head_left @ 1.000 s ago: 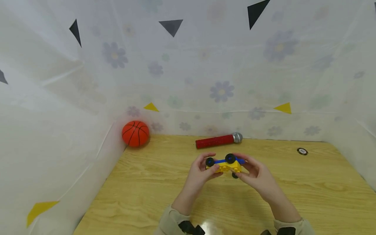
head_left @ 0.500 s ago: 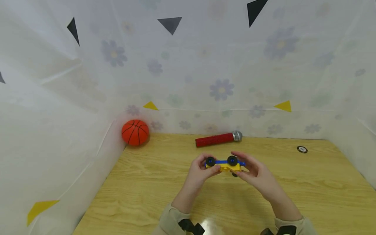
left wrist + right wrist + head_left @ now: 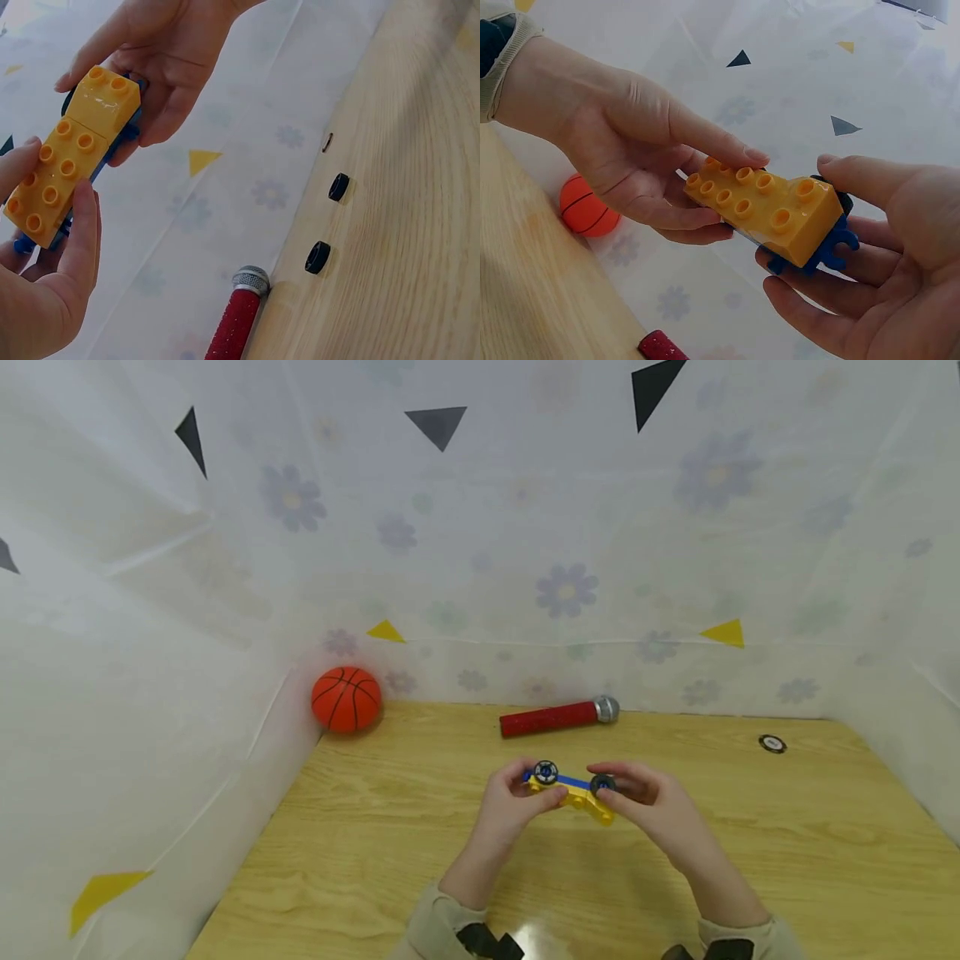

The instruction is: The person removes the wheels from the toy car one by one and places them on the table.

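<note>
Toy car [image 3: 766,204], 1; long axis running crosswise between your left hand [image 3: 512,799], gripping 1 end, and right hand [image 3: 658,802], pinching the other; neither nearer.

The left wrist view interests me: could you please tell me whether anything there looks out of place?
Two black wheels lie loose on the table near the red microphone. That looks odd because the toy car held in both hands has similar black wheels; I cannot tell whether they belong to it.
</note>
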`<state>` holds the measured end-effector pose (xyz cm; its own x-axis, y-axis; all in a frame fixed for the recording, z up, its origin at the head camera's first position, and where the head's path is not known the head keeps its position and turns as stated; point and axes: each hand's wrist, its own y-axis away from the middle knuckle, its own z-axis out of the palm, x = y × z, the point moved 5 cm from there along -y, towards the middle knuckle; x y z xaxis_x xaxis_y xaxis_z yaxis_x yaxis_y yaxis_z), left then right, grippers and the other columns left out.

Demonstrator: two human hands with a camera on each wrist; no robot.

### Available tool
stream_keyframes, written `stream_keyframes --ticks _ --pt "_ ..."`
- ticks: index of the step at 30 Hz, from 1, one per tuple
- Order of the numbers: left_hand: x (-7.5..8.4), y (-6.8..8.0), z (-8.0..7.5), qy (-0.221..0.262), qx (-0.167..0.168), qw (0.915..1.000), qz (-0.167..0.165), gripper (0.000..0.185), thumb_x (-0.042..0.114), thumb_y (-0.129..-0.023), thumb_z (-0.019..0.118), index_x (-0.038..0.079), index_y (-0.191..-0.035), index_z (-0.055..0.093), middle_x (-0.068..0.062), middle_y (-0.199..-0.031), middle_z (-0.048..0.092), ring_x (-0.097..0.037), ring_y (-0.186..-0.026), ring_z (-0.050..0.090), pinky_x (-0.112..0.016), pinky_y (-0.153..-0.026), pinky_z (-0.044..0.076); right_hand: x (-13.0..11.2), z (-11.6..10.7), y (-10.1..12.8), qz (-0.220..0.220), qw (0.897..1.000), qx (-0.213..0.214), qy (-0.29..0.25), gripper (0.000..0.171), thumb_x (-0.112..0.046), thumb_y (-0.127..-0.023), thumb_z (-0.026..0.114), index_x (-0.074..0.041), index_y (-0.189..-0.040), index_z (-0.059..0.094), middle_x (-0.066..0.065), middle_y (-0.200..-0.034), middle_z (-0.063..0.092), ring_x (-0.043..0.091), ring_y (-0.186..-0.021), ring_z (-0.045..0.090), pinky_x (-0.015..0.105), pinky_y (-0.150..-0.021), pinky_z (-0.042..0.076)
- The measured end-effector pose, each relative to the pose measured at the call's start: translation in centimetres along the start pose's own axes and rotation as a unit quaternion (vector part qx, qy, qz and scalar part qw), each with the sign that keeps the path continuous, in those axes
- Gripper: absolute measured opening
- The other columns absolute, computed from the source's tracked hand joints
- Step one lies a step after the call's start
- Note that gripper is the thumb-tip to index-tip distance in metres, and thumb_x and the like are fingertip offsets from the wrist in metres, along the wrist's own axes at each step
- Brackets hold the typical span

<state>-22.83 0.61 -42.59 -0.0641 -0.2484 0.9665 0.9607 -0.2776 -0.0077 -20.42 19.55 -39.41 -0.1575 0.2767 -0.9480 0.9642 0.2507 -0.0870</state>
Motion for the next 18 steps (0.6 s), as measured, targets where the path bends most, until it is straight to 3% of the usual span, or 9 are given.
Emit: stream_keyframes --ticks 4,10,18 --pt "-0.2 0.0 -0.3 -0.007 0.005 0.9999 -0.005 0.027 0.002 -0.085 0.076 -0.004 -0.108 0.062 -0.006 -0.100 0.065 -0.015 -0.088 0.070 -0.034 -0.083 0.061 0.3 0.1 -0.1 0.026 1.000 -0.008 0.015 0.041 -0.025 -0.095 0.068 -0.003 -0.129 0.063 0.016 -0.112 0.072 0.008 -0.095 0.071 0.027 -0.079 0.059" --pt "-0.4 0.2 -0.5 -0.038 0.000 0.9992 -0.009 0.037 0.004 -0.083 0.078 0.002 -0.116 0.062 -0.008 -0.111 0.065 -0.017 -0.097 0.069 -0.032 -0.087 0.060 0.9 0.0 0.0 0.055 0.998 0.008 0.024 0.045 -0.029 -0.094 0.068 -0.002 -0.130 0.062 0.016 -0.114 0.072 0.009 -0.095 0.071 0.029 -0.081 0.059" --pt "-0.4 -0.1 -0.6 -0.018 0.009 0.9997 0.010 0.042 0.001 -0.085 0.076 0.004 -0.123 0.058 -0.012 -0.118 0.069 -0.019 -0.102 0.069 -0.030 -0.088 0.059 1.2 0.5 -0.1 0.045 0.999 -0.015 0.012 0.044 -0.027 -0.094 0.069 -0.001 -0.129 0.061 0.019 -0.118 0.070 0.010 -0.098 0.071 0.034 -0.084 0.060"
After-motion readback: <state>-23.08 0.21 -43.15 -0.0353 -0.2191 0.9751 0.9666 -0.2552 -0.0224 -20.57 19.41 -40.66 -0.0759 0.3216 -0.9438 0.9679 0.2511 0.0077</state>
